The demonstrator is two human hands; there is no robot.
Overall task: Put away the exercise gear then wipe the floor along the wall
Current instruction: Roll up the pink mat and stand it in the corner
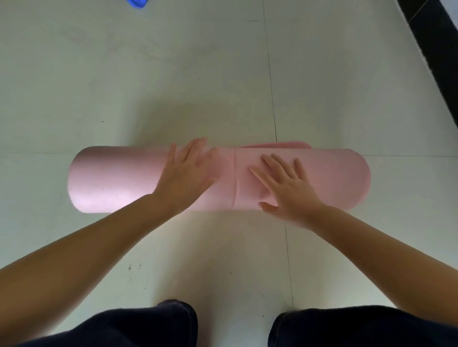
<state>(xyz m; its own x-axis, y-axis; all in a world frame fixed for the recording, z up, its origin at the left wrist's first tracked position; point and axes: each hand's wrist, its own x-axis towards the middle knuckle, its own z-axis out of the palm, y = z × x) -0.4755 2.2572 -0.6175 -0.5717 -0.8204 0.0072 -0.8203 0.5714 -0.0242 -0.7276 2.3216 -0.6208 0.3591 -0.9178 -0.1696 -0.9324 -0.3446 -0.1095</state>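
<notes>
A pink exercise mat (111,178) lies rolled up into a thick cylinder across the pale tiled floor, straight in front of me. A short ribbed flap of the same mat (280,145) shows beyond the roll at its far right side. My left hand (188,173) rests flat on top of the roll near its middle, fingers straight and pointing away from me. My right hand (285,188) presses flat on the roll just right of a seam, fingers spread.
A dark skirting strip (436,62) runs diagonally along the wall at the upper right. A small blue object (137,3) peeks in at the top edge. My knees in dark trousers (148,327) are on the floor at the bottom.
</notes>
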